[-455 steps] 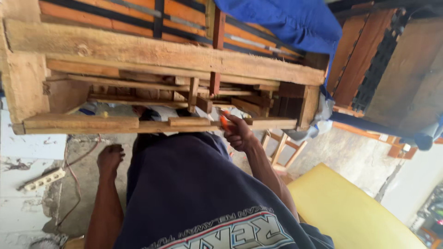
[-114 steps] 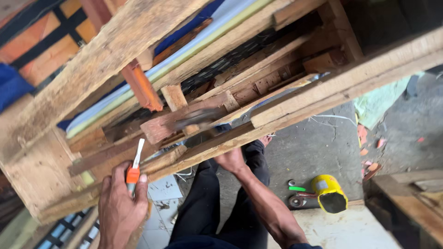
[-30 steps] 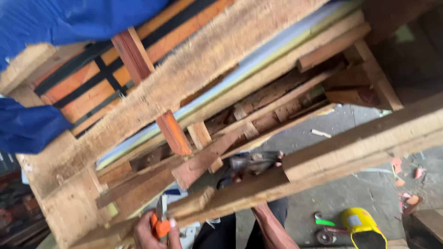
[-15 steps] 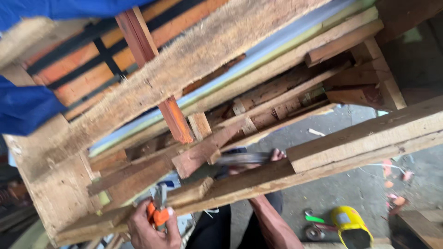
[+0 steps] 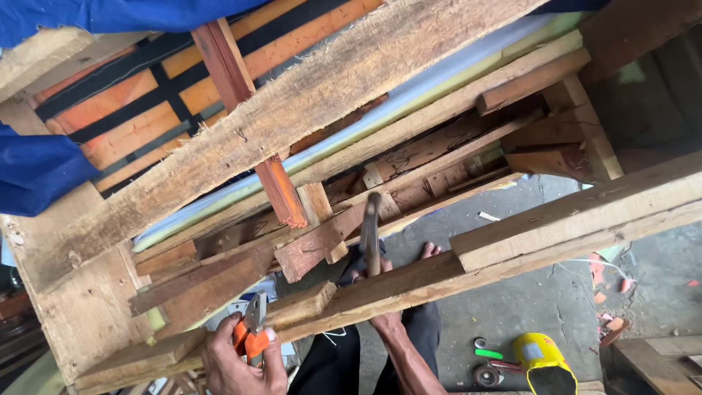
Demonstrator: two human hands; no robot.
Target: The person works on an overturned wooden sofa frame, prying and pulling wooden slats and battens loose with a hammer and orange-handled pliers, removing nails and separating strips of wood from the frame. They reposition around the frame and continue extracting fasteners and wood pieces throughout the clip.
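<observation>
A: Status on the wooden frame?

B: Frame is seen from below, tilted. Rough planks, a reddish upright slat and orange-and-black webbing behind it are in place. Blue fabric is hung over the top left.

A: Hands?

B: Left hand is closed around orange-handled pliers, held against the lower rail near a short block. Right hand is reached up behind the same rail, fingers wrapped on a dark tool handle that stands roughly upright; likely a hammer, but the head is not clearly shown.

A: How far along?

B: Judged as mid-work. Main structure is held together. A loose-looking cross piece is sat askew between the rails, so fastening or pulling there appears unfinished. Whether nails are being driven or drawn cannot be told.

A: Anything left lying around?

B: On the concrete floor: a yellow container, a green item and a small round part just beside it. Red chips are scattered at the right.
</observation>
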